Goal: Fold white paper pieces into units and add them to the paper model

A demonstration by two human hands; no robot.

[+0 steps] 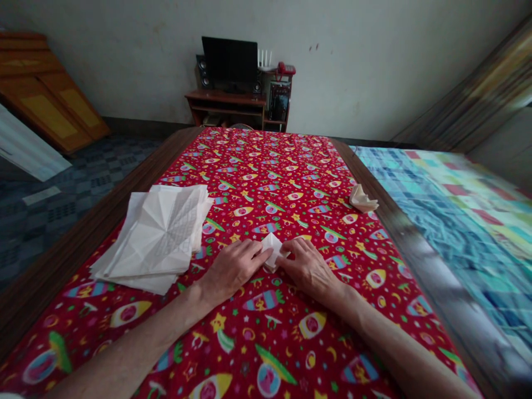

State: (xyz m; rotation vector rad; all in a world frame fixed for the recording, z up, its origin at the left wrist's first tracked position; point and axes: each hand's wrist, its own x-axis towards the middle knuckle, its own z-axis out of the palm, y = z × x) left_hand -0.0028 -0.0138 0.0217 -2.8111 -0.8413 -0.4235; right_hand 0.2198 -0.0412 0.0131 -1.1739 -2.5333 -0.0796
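Note:
A small white piece of folded paper [272,247] lies on the red patterned cloth [270,310], between my two hands. My left hand [238,265] rests on its left side, thumb pressing on the paper and fingers closed over its edge. From the right, my right hand [307,265] holds the other edge between curled fingers and thumb. The paper's top point sticks up past the fingertips, while its sides are partly hidden by them. Left of my left hand sits a stack of creased white sheets [162,233]. A finished-looking folded paper piece [363,199] stands near the cloth's right edge.
Dark wooden edges [399,233] border the cloth. To the right is a bed with a checkered cover [449,221]. Against the far wall, a desk [228,98] carries a monitor [230,64], speakers and a red telephone [286,68]. A wooden cabinet [54,94] stands far left.

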